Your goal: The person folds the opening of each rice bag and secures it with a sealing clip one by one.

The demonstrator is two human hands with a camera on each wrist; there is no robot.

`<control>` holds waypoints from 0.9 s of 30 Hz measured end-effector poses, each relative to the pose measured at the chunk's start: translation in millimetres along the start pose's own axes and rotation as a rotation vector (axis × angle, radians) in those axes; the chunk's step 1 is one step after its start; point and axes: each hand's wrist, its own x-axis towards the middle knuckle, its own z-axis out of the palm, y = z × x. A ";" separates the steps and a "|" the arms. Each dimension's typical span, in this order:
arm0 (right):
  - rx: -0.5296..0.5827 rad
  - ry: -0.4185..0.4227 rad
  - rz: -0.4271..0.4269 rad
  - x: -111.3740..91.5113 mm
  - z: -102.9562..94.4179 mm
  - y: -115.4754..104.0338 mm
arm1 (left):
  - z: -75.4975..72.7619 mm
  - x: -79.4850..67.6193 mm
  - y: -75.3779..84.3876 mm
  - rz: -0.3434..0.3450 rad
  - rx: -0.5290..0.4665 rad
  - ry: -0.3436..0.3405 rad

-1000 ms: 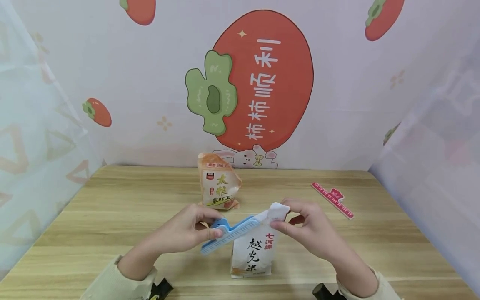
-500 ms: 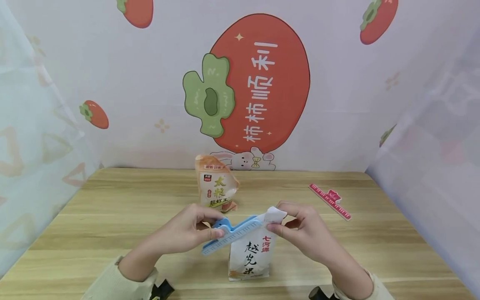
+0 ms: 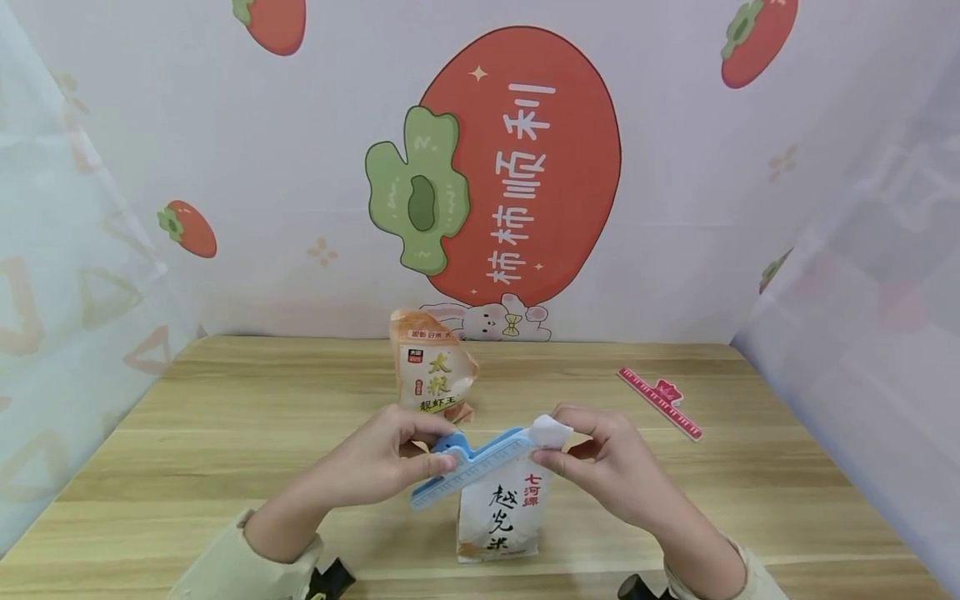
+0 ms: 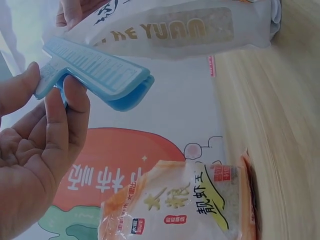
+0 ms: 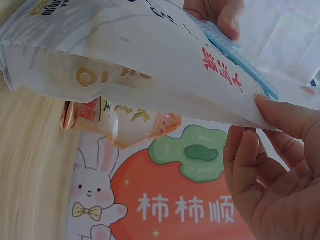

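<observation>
Standing upright at the near middle of the tabletop [image 3: 262,400], the white bag [image 3: 502,517] lay just in front of the person, its top drawn up between both hands. The left hand [image 3: 382,458] pinched the tab of a blue clip [image 3: 480,468] between thumb and fingers; in the left wrist view the clip's jaws stood a little parted at its left end, where no part of the bag showed between them. The right hand [image 3: 603,454] had its thumb and fingers brought together on the top right corner of the bag, holding it taut.

Over the last second the blue clip had shifted rightward along the bag's top, while the right hand hardly moved against the bag. Less of the white flap now showed between the clip's right end and the right fingers, the two nearly meeting. That suggested the clip reached further across the mouth, though its left end jutted past the bag. Whether both layers sat inside the jaws could not be told, so the clipping was judged unfinished.

Farther back, to the left, an orange-topped bag [image 3: 437,367] stood unclipped, and a pink clip [image 3: 660,404] lay apart on the right. Behind them hung the persimmon-printed backdrop [image 3: 645,275].
</observation>
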 end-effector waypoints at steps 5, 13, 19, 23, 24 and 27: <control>0.015 -0.002 0.006 -0.4 0.2 -0.2 | 2.6 4.3 2.7 0.013 -0.012 0.010; 0.027 -0.007 -0.006 0.4 0.4 -0.4 | 5.6 7.6 6.8 0.025 -0.023 0.032; 0.031 -0.001 -0.006 0.6 1.1 -1.3 | 7.3 8.0 10.7 0.012 -0.014 0.052; 0.033 -0.007 -0.017 0.1 1.5 -1.6 | 9.1 10.3 13.5 0.019 -0.022 0.058; 0.035 -0.011 -0.020 -0.1 1.4 -1.6 | 9.7 11.1 14.5 0.023 -0.025 0.059; 0.041 -0.022 -0.022 -0.6 1.3 -2.1 | 11.2 13.3 17.8 0.038 -0.040 0.058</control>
